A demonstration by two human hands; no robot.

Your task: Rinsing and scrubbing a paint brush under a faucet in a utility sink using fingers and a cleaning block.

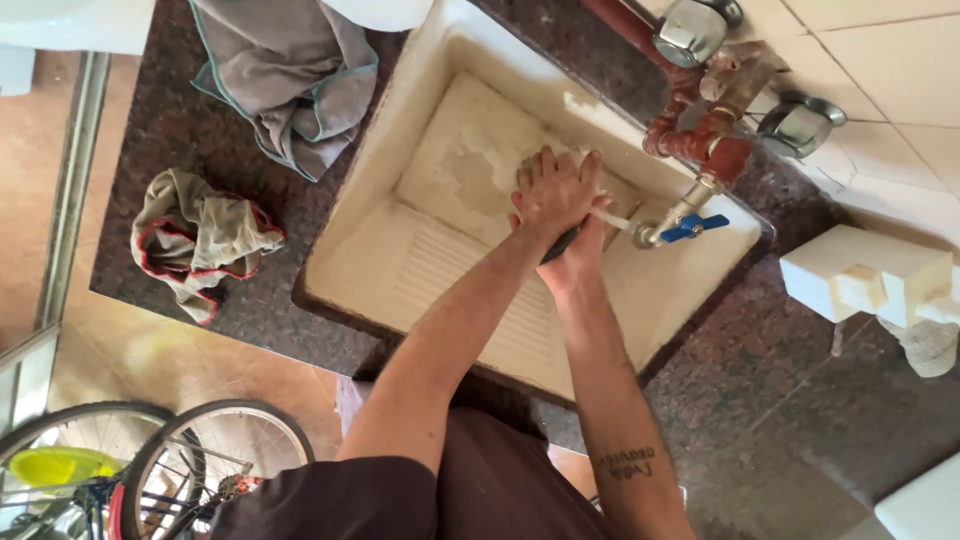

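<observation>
Setting: dark speckled stone counter point(200, 130) with a worn cream wash sink point(420, 110) set into it, pale wall tiles behind, and bicycle wheels point(200, 460) down at the lower left.
Your left hand: your left hand point(553, 190) lies on top, fingers spread and pressed flat over something pale at the middle of the basin. It presses rather than grips, as far as the view shows.
Your right hand: your right hand point(575, 255) sits just under the left and is curled round a dark handle point(560, 243), seemingly a brush or similar tool. Most of that hand is covered, so you cannot judge how tight the grip is.
Why stacked: with both hands piled over one spot beside the tap, it reads as bearing down for scrubbing or rinsing.
Tap: a metal spout with a blue lever point(693, 227) points toward your hands, fed by reddish pipes point(700, 135) from two chrome fittings on the wall.
Cloths: a grey cloth with a teal edge point(290, 80) and a crumpled beige rag with red trim point(195, 235) lie on the counter left of the sink, well apart from your hands.
Right side: a white blocky plastic fitting point(860, 275) rests on the counter.
Hard to tell: the pale thing under your left palm is hidden; running water is unclear.
</observation>
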